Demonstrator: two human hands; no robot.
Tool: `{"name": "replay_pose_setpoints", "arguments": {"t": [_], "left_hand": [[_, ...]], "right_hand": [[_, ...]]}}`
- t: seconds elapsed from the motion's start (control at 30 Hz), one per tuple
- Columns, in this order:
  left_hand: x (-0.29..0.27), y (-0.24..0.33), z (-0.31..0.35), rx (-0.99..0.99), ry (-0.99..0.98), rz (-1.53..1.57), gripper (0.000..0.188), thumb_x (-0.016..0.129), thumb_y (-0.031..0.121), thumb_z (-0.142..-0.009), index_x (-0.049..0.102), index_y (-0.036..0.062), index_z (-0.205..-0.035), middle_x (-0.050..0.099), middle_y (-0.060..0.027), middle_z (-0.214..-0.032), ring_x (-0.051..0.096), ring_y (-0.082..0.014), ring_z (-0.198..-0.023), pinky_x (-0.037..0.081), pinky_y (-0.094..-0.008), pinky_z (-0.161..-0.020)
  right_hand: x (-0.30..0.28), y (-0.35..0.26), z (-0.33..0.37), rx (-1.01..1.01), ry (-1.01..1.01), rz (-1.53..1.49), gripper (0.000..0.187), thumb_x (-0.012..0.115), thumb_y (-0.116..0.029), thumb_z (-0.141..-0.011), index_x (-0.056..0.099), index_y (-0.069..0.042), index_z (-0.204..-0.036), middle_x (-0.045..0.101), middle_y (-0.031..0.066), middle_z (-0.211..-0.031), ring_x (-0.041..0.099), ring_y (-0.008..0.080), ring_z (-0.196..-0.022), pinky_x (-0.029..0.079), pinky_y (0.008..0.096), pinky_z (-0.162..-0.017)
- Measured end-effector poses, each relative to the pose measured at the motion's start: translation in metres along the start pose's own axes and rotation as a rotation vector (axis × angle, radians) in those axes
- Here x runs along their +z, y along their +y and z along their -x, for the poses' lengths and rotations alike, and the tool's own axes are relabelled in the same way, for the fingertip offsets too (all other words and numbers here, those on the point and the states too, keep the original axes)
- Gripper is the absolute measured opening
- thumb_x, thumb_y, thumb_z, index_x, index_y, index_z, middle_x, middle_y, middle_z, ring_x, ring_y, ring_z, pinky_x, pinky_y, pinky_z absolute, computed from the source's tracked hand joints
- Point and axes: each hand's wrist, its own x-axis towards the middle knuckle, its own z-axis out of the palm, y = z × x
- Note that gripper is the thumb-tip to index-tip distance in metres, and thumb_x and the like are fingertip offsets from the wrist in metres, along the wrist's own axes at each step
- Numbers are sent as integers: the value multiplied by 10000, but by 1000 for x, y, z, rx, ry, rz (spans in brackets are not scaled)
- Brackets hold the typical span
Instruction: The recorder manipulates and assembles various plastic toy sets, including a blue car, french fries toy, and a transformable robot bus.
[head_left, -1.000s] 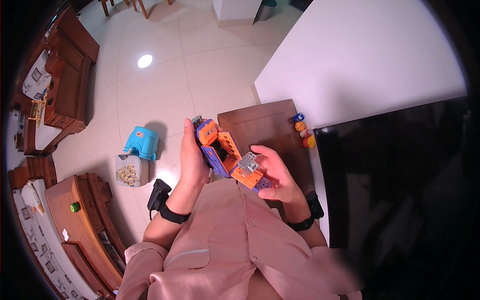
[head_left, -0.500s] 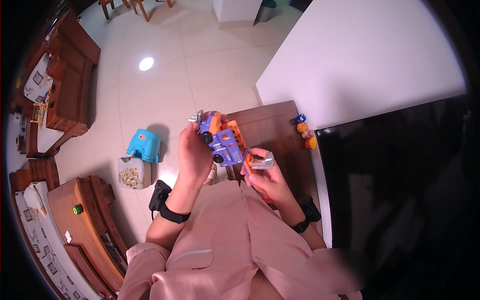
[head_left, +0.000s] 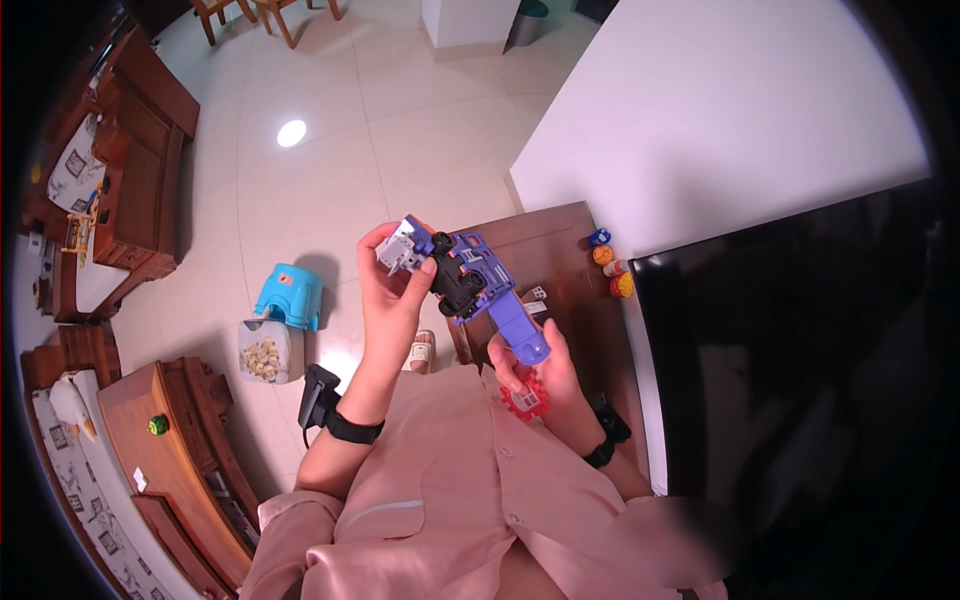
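Observation:
A purple toy truck (head_left: 483, 268) with black wheels and an orange edge is held above the brown wooden table, its black underside turned up. My left hand (head_left: 392, 300) is closed around its front end, thumb against a silver-grey part (head_left: 402, 250). A flat purple panel (head_left: 520, 330) sticks out from the truck's rear toward me. My right hand (head_left: 560, 375) grips the end of this panel. Just below the right fingers is a red toothed piece (head_left: 527, 399); whether that hand holds it, I cannot tell. Small grey-white pieces (head_left: 537, 300) show behind the panel.
The brown table (head_left: 585, 330) carries several small coloured tubs (head_left: 602, 255) beside a black screen (head_left: 790, 370). On the floor to the left are a blue stool (head_left: 290, 295) and a clear box (head_left: 270, 352) of small pale pieces. Wooden furniture (head_left: 170, 440) lines the left side.
The toy truck has been turned over, from its purple side to its black underside. Its rear panel now shows purple, and the red piece is more exposed below my right hand.

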Motion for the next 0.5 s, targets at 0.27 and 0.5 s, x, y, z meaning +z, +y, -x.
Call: {"name": "replay_pose_setpoints", "arguments": {"t": [0.27,0.5], "left_hand": [[0,-5,3,-15,14,-36,419,596,106,-904,369,85,-1256,561,-47,-1070,541,-113,-948,465,-262,-804],[8,-6,10,7,61,-41,435,591,77,-902,344,75,-1259,541,-60,-1095,526,-111,-934,461,-252,-760]], "right_hand": [[-9,-8,-5,-102,-103,288,874,520,-688,-796,354,-30,-1346,500,23,-876,426,45,-575,341,166,-498],[3,-3,-13,-139,71,285,867,577,-732,-715,420,-36,-1208,481,-2,-826,421,32,-618,345,173,-519]]}}
